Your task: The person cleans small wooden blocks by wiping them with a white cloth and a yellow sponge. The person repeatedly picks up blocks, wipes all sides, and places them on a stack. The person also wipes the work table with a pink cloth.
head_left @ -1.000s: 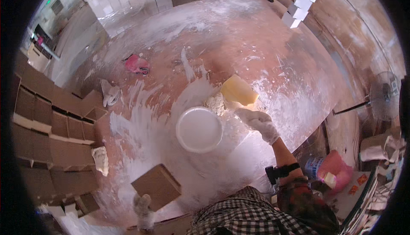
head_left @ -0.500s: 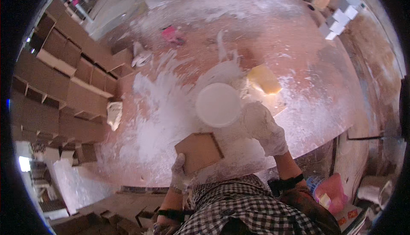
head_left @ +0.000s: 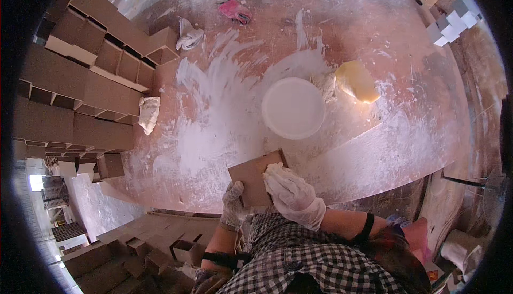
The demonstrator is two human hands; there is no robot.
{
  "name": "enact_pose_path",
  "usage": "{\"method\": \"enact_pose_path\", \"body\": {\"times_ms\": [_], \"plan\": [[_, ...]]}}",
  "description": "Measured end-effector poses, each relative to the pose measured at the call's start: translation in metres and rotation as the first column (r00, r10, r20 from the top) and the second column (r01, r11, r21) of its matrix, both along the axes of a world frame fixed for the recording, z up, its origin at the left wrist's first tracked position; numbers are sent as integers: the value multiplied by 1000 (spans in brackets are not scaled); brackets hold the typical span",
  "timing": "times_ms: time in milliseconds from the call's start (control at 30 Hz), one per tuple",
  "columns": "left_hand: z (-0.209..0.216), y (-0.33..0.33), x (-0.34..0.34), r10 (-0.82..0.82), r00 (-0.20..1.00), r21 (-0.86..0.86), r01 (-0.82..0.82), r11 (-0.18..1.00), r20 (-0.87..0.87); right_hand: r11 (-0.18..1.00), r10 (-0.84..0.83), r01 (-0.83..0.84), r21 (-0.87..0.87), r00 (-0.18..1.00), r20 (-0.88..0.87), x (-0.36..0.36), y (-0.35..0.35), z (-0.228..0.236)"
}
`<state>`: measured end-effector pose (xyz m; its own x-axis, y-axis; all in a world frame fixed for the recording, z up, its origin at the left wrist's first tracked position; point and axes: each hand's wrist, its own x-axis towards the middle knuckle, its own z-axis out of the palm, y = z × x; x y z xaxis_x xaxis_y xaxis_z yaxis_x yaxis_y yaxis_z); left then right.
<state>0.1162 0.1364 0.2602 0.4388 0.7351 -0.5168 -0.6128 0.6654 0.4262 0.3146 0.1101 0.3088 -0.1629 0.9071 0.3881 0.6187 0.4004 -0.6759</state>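
In my gloved left hand I hold a brown box-like piece by its left edge, close to my body at the table's front. It has a flat face and a raised rim along the far right side. My right hand, in a whitish glove, is closed over a pale, soft-looking wad and presses it on the right part of that face. Whether the wad is cloth or sponge I cannot tell. Beyond both hands stands a round white tub with pale contents.
A yellow block, partly wrapped in clear film, lies right of the tub. White smears cover the reddish table. Brown boxes are stacked along the left. A pink cloth-like item and white rags lie farther back.
My right hand has moved left from beside the tub onto the brown piece, carrying the pale wad. My left hand still holds the piece. The whole view has shifted.
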Motion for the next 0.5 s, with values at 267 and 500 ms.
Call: {"method": "enact_pose_path", "body": {"times_ms": [267, 500], "plan": [[-4, 0, 10, 8, 989, 90, 5, 996, -145, 971, -240, 217, 105, 916, 321, 3, 31, -35], [9, -3, 14, 65, 984, 77, -52, 996, -167, 825, 47, 247, -508, 866, 498, 11, 19, -2]]}}
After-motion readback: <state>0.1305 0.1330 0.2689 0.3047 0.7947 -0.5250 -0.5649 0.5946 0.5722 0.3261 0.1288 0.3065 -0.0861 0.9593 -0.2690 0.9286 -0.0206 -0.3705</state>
